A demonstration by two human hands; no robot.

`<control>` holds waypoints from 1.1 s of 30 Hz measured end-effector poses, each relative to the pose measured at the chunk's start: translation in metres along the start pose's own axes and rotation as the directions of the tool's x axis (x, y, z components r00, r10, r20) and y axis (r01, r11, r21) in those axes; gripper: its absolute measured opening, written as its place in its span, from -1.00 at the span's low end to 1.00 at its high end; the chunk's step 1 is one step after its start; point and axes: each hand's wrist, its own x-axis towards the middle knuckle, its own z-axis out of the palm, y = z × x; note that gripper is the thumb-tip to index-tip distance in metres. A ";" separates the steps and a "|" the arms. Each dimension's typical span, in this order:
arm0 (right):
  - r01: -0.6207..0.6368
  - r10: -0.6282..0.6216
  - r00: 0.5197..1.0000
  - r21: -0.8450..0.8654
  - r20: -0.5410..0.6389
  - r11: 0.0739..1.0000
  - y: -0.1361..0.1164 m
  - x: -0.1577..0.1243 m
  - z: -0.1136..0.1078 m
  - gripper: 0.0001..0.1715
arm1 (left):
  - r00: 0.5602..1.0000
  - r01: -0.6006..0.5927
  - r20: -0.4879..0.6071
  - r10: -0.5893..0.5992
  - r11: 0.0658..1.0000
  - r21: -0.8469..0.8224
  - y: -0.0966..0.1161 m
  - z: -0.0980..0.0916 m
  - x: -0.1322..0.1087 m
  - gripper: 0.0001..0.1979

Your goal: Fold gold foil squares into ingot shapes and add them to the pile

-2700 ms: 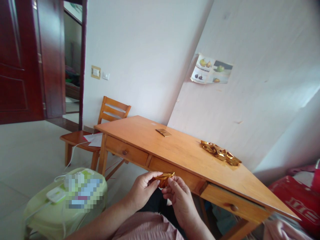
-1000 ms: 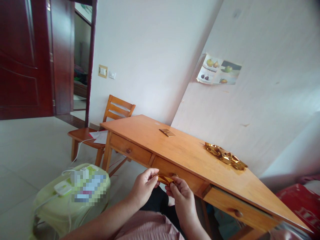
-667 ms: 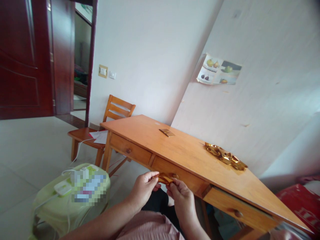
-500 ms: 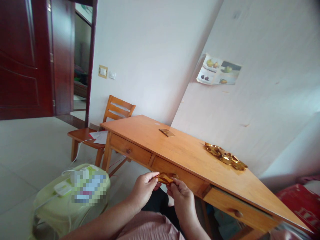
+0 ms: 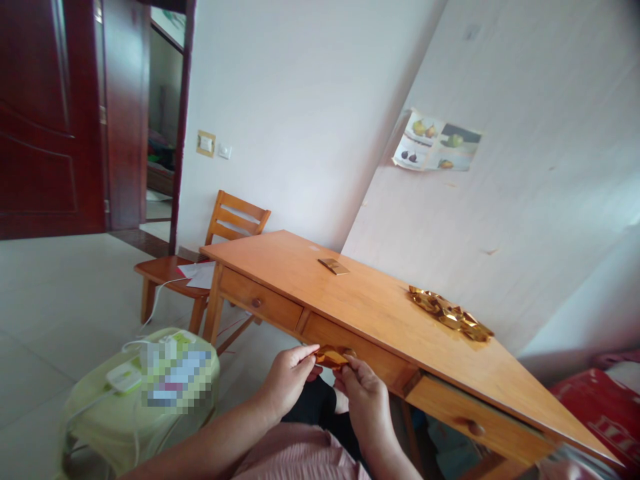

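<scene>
A small piece of gold foil paper [image 5: 330, 358] is pinched between both hands, just in front of the wooden table's drawer front. My left hand [image 5: 287, 380] grips its left end with thumb and fingers closed. My right hand [image 5: 364, 395] holds its right end, fingers closed on it. On the wooden table [image 5: 350, 307] lies a pile of folded gold foil pieces [image 5: 450, 313] towards the far right. A small flat stack of gold sheets [image 5: 334, 266] rests near the table's far edge.
A wooden chair [image 5: 200, 260] with papers on its seat stands left of the table. A pale green stool [image 5: 140, 400] with a white device and cable sits at my left. A dark red door [image 5: 50, 120] is at far left. Red fabric [image 5: 600, 413] lies at lower right.
Both hands stay closed on the gold foil, with small finger shifts. Since the oldest frame the view has shifted slightly, so everything sits a little further right.
</scene>
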 end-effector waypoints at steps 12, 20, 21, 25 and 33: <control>0.011 -0.009 1.000 -0.066 0.025 0.998 -0.001 -0.003 -0.001 -0.58 | 0.999 0.019 -0.034 -0.021 0.998 -0.065 -0.001 0.001 0.000 -0.46; 0.010 -0.010 1.000 -0.079 0.007 0.997 0.001 -0.003 -0.002 -0.48 | 0.998 -0.006 -0.061 0.002 0.998 -0.067 0.001 0.001 -0.002 -0.47; 0.013 -0.012 1.000 -0.086 0.011 0.996 0.000 -0.003 -0.002 -0.48 | 0.998 -0.007 -0.061 0.002 0.997 -0.072 0.001 0.001 -0.002 -0.48; 0.045 -0.045 0.999 -0.115 0.001 0.992 -0.004 -0.005 -0.002 -0.47 | 0.997 -0.001 -0.072 -0.006 0.995 -0.102 0.004 0.001 -0.003 -0.50; 0.125 -0.144 0.987 -0.229 -0.070 0.965 -0.009 -0.008 0.000 -0.65 | 0.992 0.012 -0.121 -0.034 0.983 -0.184 0.002 -0.001 -0.001 -0.50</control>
